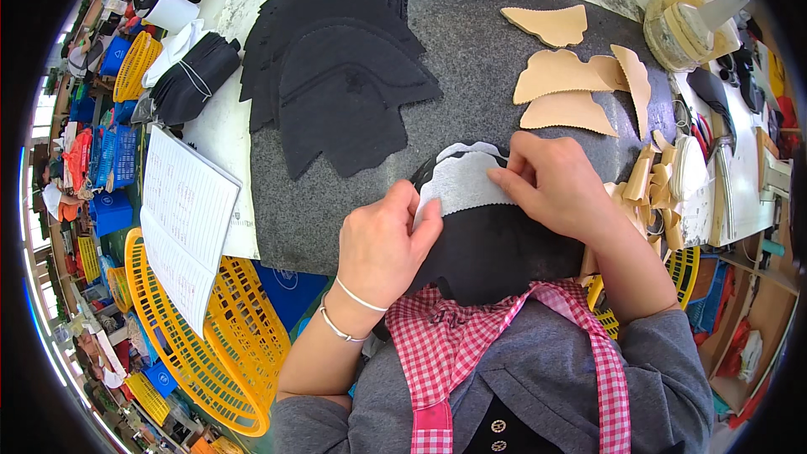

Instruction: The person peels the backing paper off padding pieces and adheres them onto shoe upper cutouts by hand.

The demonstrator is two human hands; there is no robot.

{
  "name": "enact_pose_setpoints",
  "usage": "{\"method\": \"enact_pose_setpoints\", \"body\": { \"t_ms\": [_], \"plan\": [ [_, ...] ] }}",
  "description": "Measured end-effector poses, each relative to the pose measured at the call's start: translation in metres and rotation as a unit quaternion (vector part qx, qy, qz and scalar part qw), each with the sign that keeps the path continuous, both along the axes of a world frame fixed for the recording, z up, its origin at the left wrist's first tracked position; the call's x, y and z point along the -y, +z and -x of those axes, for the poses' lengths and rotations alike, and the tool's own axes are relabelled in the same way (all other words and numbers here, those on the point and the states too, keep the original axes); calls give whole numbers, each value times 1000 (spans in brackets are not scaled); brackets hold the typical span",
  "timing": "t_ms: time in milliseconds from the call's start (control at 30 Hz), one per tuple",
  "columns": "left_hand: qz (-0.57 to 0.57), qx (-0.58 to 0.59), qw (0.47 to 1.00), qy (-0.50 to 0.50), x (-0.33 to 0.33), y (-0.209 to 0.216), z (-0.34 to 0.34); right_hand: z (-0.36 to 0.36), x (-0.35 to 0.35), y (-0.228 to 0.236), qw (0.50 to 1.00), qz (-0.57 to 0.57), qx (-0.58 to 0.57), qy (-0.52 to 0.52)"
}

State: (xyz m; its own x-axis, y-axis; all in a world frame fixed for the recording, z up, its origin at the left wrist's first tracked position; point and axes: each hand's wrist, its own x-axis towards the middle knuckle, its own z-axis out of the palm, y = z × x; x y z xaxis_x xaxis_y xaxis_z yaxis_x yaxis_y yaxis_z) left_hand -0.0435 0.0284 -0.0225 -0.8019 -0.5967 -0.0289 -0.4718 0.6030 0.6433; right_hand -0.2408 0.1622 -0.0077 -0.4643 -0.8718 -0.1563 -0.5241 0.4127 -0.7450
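Observation:
A black cut piece (496,244) hangs over the table's front edge, against my apron. Along its upper part lies a pale grey lining strip (466,181) with a zigzag-cut lower edge and a wavy top. My left hand (382,240) pinches the strip's left end between thumb and fingers. At the upper right end, the bent fingers and thumb of my right hand (555,181) close on the strip's edge. Farther back on the dark board (471,59) lies a fanned stack of black cut pieces (345,76). Several beige shaped pieces (559,76) are spread to the right.
A pot (672,38) smeared with paste, with a brush in it, stands at the back right. Curled beige scraps (647,189) lie beside my right forearm. An open notebook (185,219) rests over a yellow basket (244,336) on the left. Behind it sits a tied black bundle (197,76).

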Motion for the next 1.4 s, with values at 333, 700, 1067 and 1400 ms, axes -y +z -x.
{"method": "enact_pose_setpoints", "body": {
  "t_ms": [333, 700, 1067, 1400],
  "plan": [
    [437, -132, 877, 149, 131, -14, 17, 47, -7, -1, 918, 81, -387, 29],
    [249, -312, 906, 141, 146, -1, 8, 71, -23, 1, 991, 21, -119, 49],
    [136, -18, 988, -64, -14, 2, 0, 28, -11, 28, 888, 333, -313, 43],
    [-426, -226, 876, -14, -14, 32, 10, -10, 9, 18, 849, 391, -310, 174]
  ]
}}
